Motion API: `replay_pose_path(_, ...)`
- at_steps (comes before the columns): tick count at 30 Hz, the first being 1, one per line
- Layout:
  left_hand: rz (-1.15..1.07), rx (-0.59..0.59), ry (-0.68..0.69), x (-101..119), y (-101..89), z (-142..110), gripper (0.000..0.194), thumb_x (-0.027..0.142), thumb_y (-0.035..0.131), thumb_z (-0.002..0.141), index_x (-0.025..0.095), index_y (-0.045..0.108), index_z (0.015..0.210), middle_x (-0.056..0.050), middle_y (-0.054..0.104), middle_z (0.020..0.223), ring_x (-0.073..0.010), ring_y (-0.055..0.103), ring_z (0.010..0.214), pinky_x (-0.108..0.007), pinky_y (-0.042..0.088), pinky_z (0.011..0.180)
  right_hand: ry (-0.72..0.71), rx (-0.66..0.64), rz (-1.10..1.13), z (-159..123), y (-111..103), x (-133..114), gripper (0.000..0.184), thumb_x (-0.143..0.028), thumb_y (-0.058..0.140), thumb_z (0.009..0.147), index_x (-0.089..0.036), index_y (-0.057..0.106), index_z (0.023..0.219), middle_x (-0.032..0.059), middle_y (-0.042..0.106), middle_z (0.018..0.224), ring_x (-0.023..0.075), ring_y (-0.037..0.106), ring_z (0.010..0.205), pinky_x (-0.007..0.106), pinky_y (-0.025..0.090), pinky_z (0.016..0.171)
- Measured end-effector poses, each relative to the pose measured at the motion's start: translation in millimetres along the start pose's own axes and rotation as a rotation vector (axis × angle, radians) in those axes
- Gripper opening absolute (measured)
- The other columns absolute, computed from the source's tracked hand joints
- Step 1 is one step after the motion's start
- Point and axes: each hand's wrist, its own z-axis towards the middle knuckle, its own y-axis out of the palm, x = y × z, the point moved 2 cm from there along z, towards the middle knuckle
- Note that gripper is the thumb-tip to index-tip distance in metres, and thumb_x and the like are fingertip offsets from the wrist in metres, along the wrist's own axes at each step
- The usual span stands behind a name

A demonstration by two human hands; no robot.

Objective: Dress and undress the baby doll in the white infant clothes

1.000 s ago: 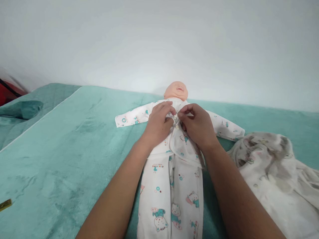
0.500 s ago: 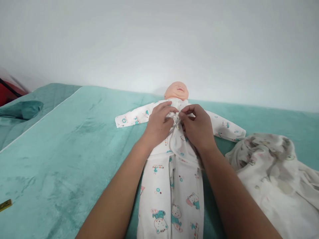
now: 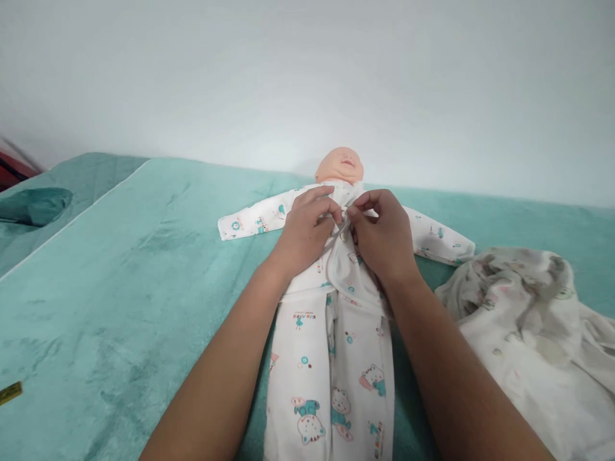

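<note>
A baby doll (image 3: pixel 340 165) lies on its back, wearing a white printed baby shirt (image 3: pixel 307 280). Matching white trousers (image 3: pixel 298 365) cover its legs, and both sleeves stretch out sideways. On the doll's chest my left hand (image 3: pixel 311 221) pinches the shirt's front edge between thumb and fingers. Right beside it, my right hand (image 3: pixel 382 234) is closed on the other side of the shirt front, fingertips almost meeting those of the left. A small round fastener (image 3: pixel 343 235) shows just below the fingertips. What exactly lies between the fingertips is mostly hidden.
A crumpled white printed garment (image 3: pixel 528 333) lies to the right, by the sleeve cuff. The teal cover (image 3: pixel 120 307) spreads under everything, with a pale wall (image 3: pixel 307 77) behind. At the left edge are a small yellow object (image 3: pixel 10 392) and something red (image 3: pixel 14 171).
Both hands stay at the shirt front, with slight finger movement; the left fingers are bent more. The view has shifted slightly, so the doll appears a little higher.
</note>
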Motion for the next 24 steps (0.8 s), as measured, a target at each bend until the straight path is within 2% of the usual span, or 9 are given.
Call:
replay_pose_path(2, -0.009, 0.009, 0.004, 0.0, 0.3, 0.7, 0.028, 0.005, 0.042, 0.076, 0.023, 0.063, 0.08, -0.001, 0.059, 0.132, -0.0218, 0.044, 0.135, -0.046, 0.037, 0.115, 0.018, 0.029, 0.029, 0.6, 0.0, 0.4, 0.009, -0.022, 0.06, 0.079, -0.022, 0.053, 0.085, -0.0006, 0.058, 0.083, 0.0099, 0.05, 0.057, 0.026, 0.04, 0.051)
replay_pose_path(5, -0.04, 0.042, 0.012, -0.7, -0.2, -2.3, 0.033, 0.004, 0.043, 0.076, 0.024, 0.065, 0.088, -0.001, 0.059, 0.131, -0.0208, 0.047, 0.132, -0.044, 0.039, 0.113, 0.048, 0.051, 0.095, 0.3, 0.4, -0.4, 0.011, -0.023, 0.062, 0.078, -0.022, 0.053, 0.084, -0.0015, 0.056, 0.082, 0.0087, 0.049, 0.052, 0.025, 0.038, 0.047)
replay_pose_path(10, -0.041, 0.018, 0.043, 2.5, -2.7, -24.1, 0.03, 0.01, 0.047, 0.083, 0.026, 0.068, 0.098, -0.001, 0.054, 0.14, -0.0212, 0.043, 0.136, -0.046, 0.035, 0.116, 0.062, 0.111, 0.149, -17.4, -1.4, -4.3, 0.012, -0.029, 0.061, 0.08, -0.023, 0.053, 0.087, -0.0027, 0.056, 0.081, 0.0093, 0.05, 0.053, 0.024, 0.038, 0.045)
replay_pose_path(13, -0.02, -0.004, 0.047, 5.9, -3.8, -37.7, 0.023, 0.017, 0.051, 0.087, 0.027, 0.068, 0.099, -0.002, 0.05, 0.145, -0.0222, 0.038, 0.14, -0.047, 0.033, 0.117, 0.039, 0.198, 0.105, -39.4, -5.7, -3.4, 0.012, -0.032, 0.057, 0.084, -0.022, 0.054, 0.089, -0.0034, 0.055, 0.075, 0.0102, 0.05, 0.057, 0.024, 0.042, 0.051)
replay_pose_path(17, 0.004, -0.016, 0.048, 8.6, -4.9, -43.8, 0.017, 0.022, 0.055, 0.089, 0.028, 0.067, 0.1, -0.001, 0.048, 0.147, -0.0242, 0.035, 0.141, -0.049, 0.036, 0.115, -0.005, 0.315, -0.023, -62.8, -12.8, -2.1, 0.015, -0.034, 0.058, 0.085, -0.021, 0.055, 0.092, -0.0012, 0.057, 0.081, 0.0114, 0.052, 0.068, 0.026, 0.045, 0.064)
replay_pose_path(19, -0.001, -0.022, 0.042, 9.1, -5.7, -42.8, 0.015, 0.024, 0.056, 0.09, 0.028, 0.067, 0.099, -0.001, 0.049, 0.147, -0.0241, 0.036, 0.141, -0.05, 0.036, 0.114, -0.027, 0.233, -0.087, -65.5, -13.2, -4.6, 0.019, -0.038, 0.06, 0.085, -0.021, 0.055, 0.089, -0.001, 0.057, 0.08, 0.0119, 0.051, 0.068, 0.026, 0.043, 0.064)
replay_pose_path(22, -0.007, -0.025, 0.033, 8.6, -6.4, -40.1, 0.015, 0.021, 0.058, 0.088, 0.027, 0.067, 0.098, -0.001, 0.049, 0.146, -0.0237, 0.037, 0.14, -0.049, 0.038, 0.113, -0.125, -0.002, -0.25, -62.3, -10.4, -12.7, 0.025, -0.044, 0.063, 0.084, -0.021, 0.055, 0.079, 0.0001, 0.056, 0.078, 0.0133, 0.051, 0.068, 0.028, 0.041, 0.064)
replay_pose_path(24, -0.001, -0.021, 0.032, 7.9, -6.2, -38.7, 0.016, 0.017, 0.06, 0.085, 0.027, 0.067, 0.096, -0.001, 0.05, 0.145, -0.0236, 0.038, 0.14, -0.049, 0.038, 0.113, -0.173, -0.076, -0.358, -59.5, -10.3, -17.4, 0.025, -0.044, 0.064, 0.083, -0.021, 0.056, 0.079, 0.0021, 0.057, 0.084, 0.0146, 0.052, 0.071, 0.029, 0.04, 0.064)
